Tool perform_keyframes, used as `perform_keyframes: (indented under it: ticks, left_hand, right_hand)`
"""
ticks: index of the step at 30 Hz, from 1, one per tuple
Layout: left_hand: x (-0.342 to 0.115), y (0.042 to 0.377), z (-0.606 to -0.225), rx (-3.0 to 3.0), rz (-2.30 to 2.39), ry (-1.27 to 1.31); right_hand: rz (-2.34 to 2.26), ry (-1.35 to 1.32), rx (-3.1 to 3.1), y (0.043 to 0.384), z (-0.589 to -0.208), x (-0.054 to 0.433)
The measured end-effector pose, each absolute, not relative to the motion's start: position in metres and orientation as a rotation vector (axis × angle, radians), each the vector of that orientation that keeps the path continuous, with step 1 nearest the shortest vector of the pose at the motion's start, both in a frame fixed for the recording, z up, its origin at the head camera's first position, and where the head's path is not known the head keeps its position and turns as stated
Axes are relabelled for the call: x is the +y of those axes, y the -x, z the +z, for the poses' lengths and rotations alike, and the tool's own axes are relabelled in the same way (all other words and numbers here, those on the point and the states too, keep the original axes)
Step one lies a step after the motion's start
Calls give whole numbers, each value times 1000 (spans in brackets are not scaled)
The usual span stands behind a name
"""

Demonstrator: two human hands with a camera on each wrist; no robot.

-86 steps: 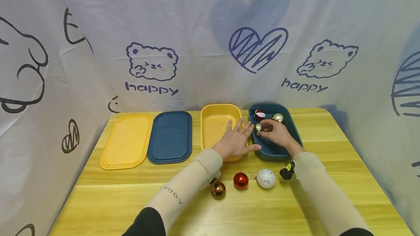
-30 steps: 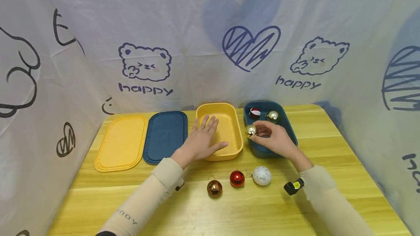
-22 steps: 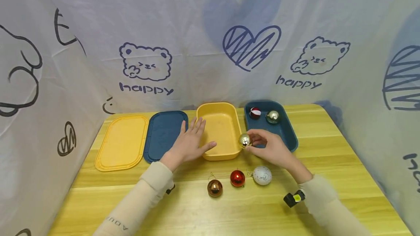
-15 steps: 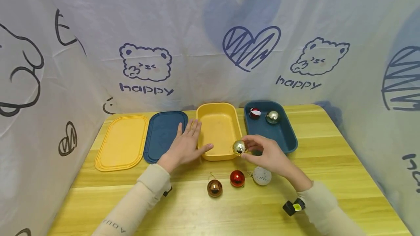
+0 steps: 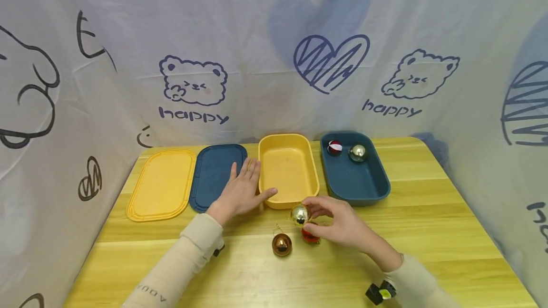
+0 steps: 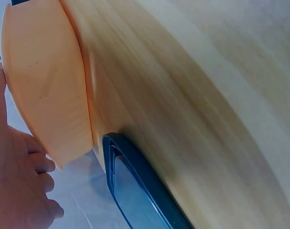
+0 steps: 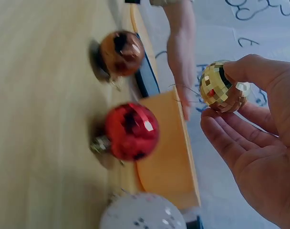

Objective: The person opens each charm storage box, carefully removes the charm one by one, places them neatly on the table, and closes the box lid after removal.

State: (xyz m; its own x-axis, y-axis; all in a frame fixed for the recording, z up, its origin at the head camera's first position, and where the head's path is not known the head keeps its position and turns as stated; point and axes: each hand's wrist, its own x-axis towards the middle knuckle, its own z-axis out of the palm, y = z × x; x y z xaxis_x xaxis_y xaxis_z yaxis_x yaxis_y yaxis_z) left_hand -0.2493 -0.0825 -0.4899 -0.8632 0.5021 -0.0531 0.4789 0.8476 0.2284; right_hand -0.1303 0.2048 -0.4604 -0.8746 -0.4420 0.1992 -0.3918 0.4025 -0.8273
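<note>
My right hand pinches a gold mirrored Christmas bauble between thumb and fingers, above the table in front of the yellow box. In the right wrist view the bauble shows its square facets and a thin hanging loop. Below that hand, partly covered, lies a red bauble. A copper bauble rests just left of it. Hidden in the head view, a speckled white bauble shows in the right wrist view. My left hand holds its fingers straight at the yellow box's left rim.
A blue box stands right of the yellow one, with a red-and-white bauble and a pale gold bauble inside. Yellow and blue lids lie flat at left. A white printed cloth hangs behind the table.
My right hand has lifted the gold mirrored bauble out of the blue box and carried it left and toward me. The left hand has moved left from the box rims between the two boxes.
</note>
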Motion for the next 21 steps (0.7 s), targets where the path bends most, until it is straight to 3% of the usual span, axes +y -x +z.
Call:
perform_keyframes:
  ticks: [21]
  left_hand:
    - [-82,248,-494,2940,299,-777]
  right_hand:
    - [-1494,1012,2406,79,-493,179]
